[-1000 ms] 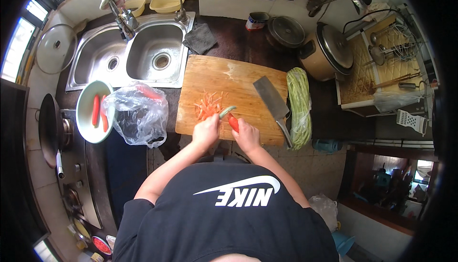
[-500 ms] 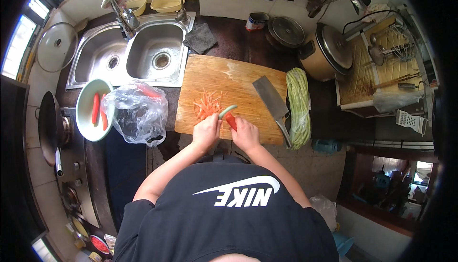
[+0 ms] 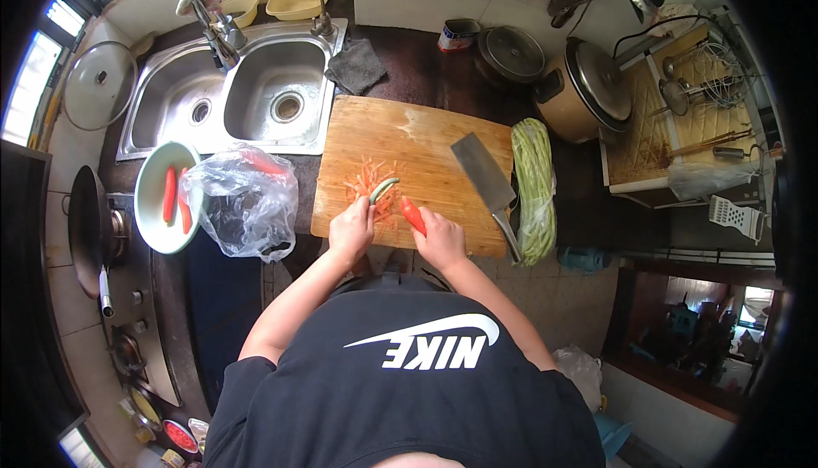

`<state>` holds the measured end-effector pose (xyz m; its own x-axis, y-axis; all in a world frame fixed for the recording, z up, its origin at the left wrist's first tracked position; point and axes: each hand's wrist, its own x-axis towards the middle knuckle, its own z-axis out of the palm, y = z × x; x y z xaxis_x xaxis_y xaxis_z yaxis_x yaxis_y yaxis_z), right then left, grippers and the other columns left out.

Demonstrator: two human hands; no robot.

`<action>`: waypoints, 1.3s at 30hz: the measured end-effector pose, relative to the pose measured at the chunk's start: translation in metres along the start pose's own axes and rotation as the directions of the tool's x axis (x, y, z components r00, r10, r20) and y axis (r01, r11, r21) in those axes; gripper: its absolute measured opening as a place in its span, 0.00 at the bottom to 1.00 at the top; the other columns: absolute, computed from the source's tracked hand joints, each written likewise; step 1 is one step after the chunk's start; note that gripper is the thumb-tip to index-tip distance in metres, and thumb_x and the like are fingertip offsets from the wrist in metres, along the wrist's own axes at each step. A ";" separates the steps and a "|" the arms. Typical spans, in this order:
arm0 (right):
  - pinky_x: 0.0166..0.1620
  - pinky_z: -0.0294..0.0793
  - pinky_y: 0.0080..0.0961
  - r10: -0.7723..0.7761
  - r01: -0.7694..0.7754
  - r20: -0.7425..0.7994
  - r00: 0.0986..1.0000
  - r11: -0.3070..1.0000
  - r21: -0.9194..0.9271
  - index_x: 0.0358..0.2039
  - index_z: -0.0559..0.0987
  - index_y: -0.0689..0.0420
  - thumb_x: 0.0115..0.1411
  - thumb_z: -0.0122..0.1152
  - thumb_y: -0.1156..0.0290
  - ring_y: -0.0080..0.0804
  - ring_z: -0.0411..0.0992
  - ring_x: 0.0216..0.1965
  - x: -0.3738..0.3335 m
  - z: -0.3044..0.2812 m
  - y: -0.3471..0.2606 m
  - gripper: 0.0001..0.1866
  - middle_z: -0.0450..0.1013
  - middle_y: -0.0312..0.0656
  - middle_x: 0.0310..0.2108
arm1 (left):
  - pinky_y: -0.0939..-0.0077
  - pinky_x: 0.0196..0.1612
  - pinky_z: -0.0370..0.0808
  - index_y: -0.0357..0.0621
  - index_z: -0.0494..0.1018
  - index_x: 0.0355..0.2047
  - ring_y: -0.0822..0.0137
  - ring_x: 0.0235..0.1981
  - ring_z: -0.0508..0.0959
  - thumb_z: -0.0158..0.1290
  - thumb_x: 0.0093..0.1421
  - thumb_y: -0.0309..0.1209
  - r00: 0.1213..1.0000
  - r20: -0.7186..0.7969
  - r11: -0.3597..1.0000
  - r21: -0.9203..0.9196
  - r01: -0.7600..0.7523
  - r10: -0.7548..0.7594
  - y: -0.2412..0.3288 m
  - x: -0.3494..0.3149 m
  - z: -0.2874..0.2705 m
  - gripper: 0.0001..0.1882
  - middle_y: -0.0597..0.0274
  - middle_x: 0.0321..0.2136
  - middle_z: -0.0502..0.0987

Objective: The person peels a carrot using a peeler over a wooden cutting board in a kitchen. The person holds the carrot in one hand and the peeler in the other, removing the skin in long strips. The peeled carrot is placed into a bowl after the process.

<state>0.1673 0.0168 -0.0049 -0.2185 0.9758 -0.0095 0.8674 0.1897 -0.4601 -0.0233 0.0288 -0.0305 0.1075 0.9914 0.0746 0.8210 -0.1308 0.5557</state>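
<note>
My left hand [image 3: 352, 228] is closed around a peeler with a pale green curved head [image 3: 383, 189], just over the orange peelings [image 3: 365, 180] on the wooden cutting board [image 3: 426, 136]. In my right hand [image 3: 442, 241] is a carrot [image 3: 412, 212], its orange-red end sticking out toward the peelings. The two hands are apart, both above the board's near edge. A cleaver [image 3: 482, 170] lies on the board's right side, its handle pointing toward me. My fingers hide part of the peeler and of the carrot.
Left of the board are a crumpled plastic bag [image 3: 243, 208] and a pale bowl [image 3: 152, 228] holding carrots. Bagged long green beans [image 3: 532, 191] lie to the right. Behind are a double sink [image 3: 328, 132], a grey cloth [image 3: 356, 66], a lidded pot [image 3: 513, 55] and a cooker [image 3: 567, 97].
My left hand has moved left with the peeler, away from the carrot. My right hand with the carrot has stayed almost in place.
</note>
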 end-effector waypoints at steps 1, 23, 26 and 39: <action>0.31 0.72 0.39 -0.006 0.006 -0.019 1.000 1.000 -0.004 0.37 0.71 0.56 0.48 0.59 0.66 0.46 0.73 0.28 0.001 0.001 0.001 0.16 0.73 0.46 0.26 | 0.59 0.25 0.72 0.43 0.64 0.32 0.52 0.22 0.75 0.44 0.61 0.34 1.000 -0.013 1.000 -0.026 0.003 -0.004 0.005 -0.001 0.001 0.08 0.51 0.23 0.73; 0.32 0.71 0.41 0.109 -0.106 -0.034 0.994 0.991 0.080 0.36 0.74 0.55 0.47 0.61 0.63 0.48 0.73 0.29 -0.003 0.008 0.003 0.16 0.74 0.48 0.27 | 0.61 0.24 0.71 0.43 0.64 0.31 0.53 0.22 0.75 0.44 0.60 0.34 0.997 0.025 0.989 -0.130 -0.071 0.075 0.019 -0.009 0.009 0.08 0.53 0.22 0.72; 0.33 0.71 0.41 0.130 -0.127 -0.012 0.991 0.984 0.128 0.34 0.75 0.55 0.47 0.61 0.62 0.48 0.73 0.30 -0.001 0.007 -0.001 0.15 0.74 0.47 0.27 | 0.61 0.24 0.71 0.43 0.65 0.31 0.52 0.22 0.74 0.47 0.58 0.32 0.986 0.012 0.977 -0.134 -0.163 0.166 0.031 -0.008 0.007 0.06 0.53 0.21 0.71; 0.34 0.71 0.40 0.199 -0.202 0.041 0.979 0.931 0.303 0.38 0.75 0.55 0.48 0.61 0.60 0.49 0.73 0.31 -0.001 -0.004 -0.007 0.18 0.74 0.50 0.27 | 0.58 0.27 0.71 0.42 0.65 0.32 0.49 0.26 0.75 0.43 0.61 0.33 1.000 -0.027 0.998 -0.063 0.011 -0.012 0.002 0.002 0.001 0.07 0.49 0.24 0.73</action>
<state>0.1631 0.0153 0.0013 -0.0594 0.9887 -0.1376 0.7166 -0.0537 -0.6954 -0.0210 0.0308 -0.0305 0.0823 0.9925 0.0899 0.7854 -0.1201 0.6072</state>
